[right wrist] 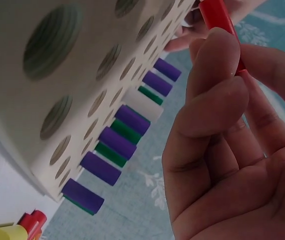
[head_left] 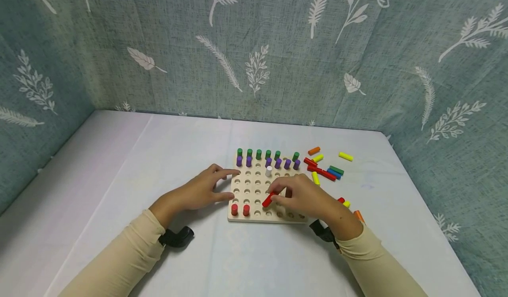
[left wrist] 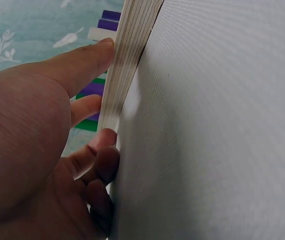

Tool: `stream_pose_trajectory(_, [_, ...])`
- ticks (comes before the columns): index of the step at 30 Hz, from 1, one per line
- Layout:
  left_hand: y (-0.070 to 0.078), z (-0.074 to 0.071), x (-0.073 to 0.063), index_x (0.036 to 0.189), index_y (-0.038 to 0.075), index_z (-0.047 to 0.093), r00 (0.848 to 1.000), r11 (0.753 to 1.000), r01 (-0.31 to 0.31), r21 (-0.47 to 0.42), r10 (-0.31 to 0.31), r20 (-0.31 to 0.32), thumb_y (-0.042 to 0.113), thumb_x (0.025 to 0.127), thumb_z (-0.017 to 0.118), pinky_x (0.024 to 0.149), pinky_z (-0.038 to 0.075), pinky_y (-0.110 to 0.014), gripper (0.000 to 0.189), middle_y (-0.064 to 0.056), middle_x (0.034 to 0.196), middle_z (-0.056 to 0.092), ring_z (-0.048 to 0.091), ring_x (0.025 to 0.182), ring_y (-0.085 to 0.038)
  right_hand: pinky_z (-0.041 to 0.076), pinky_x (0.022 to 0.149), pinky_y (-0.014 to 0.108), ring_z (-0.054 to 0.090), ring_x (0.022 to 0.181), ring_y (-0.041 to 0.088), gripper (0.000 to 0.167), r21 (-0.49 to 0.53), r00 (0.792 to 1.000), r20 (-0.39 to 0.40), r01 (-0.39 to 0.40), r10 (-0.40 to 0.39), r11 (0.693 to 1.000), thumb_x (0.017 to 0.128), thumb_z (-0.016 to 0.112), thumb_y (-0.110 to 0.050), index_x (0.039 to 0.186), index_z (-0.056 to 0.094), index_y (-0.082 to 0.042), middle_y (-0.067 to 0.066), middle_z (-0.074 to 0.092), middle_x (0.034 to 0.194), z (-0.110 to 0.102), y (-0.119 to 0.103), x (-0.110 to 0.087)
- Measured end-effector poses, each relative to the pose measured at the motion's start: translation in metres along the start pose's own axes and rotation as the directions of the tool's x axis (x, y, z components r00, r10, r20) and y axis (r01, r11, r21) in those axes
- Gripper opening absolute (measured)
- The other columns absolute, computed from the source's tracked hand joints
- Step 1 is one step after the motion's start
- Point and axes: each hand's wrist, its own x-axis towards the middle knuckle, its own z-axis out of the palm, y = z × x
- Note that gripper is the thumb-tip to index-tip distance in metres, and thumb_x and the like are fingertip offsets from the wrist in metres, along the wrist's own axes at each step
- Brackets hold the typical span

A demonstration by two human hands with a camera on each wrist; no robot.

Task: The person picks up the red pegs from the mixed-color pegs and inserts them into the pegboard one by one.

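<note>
A light wooden pegboard (head_left: 259, 219) with rows of round holes lies on the table. My right hand (head_left: 307, 196) pinches a red peg (head_left: 267, 199) between thumb and fingers, tilted over the front rows. At the board's left edge, my left hand (head_left: 198, 190) rests its spread thumb and fingertips; the left wrist view shows them against the side of the board. Two red pegs (head_left: 234, 209) stand in the front-left holes. Along the back are a row of green pegs (head_left: 259, 154) and a row of purple pegs (head_left: 278, 163), each with a gap. One white peg (head_left: 268, 171) stands just in front of them.
Loose pegs lie right of the board: yellow (head_left: 345, 156), orange (head_left: 314, 150), red (head_left: 326, 175), green (head_left: 336, 170) and blue (head_left: 334, 173). More lie partly hidden behind my right forearm, including an orange peg (head_left: 359, 216). A patterned curtain (head_left: 246, 59) rises behind the white table (head_left: 166, 142).
</note>
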Motion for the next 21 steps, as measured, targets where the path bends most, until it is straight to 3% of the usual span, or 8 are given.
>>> stream_pose_trajectory(10, [0.001, -0.001, 0.0, 0.152, 0.032, 0.043, 1.0, 1.0, -0.009, -0.003, 0.009, 0.0, 0.044, 0.089, 0.074, 0.079, 0.044, -0.035, 0.072, -0.011, 0.13, 0.05, 0.05, 0.097, -0.02, 0.05, 0.062, 0.021, 0.058, 0.068, 0.007, 0.015, 0.037, 0.997, 0.077, -0.022, 0.019, 0.999, 0.093, 0.072, -0.017, 0.108, 0.073, -0.015, -0.007, 0.074, 0.096, 0.007, -0.008, 0.003])
stream_pose_trajectory(21, [0.002, -0.002, 0.0, 0.151, 0.031, 0.043, 1.0, 1.0, 0.003, 0.003, -0.003, 0.001, 0.044, 0.088, 0.075, 0.078, 0.044, -0.033, 0.072, -0.011, 0.13, 0.05, 0.05, 0.095, -0.02, 0.05, 0.062, 0.021, 0.057, 0.069, 0.008, 0.015, -0.013, 0.995, 0.082, -0.059, 0.06, 0.998, 0.093, 0.073, -0.019, 0.107, 0.074, -0.018, -0.011, 0.073, 0.094, 0.013, -0.012, 0.004])
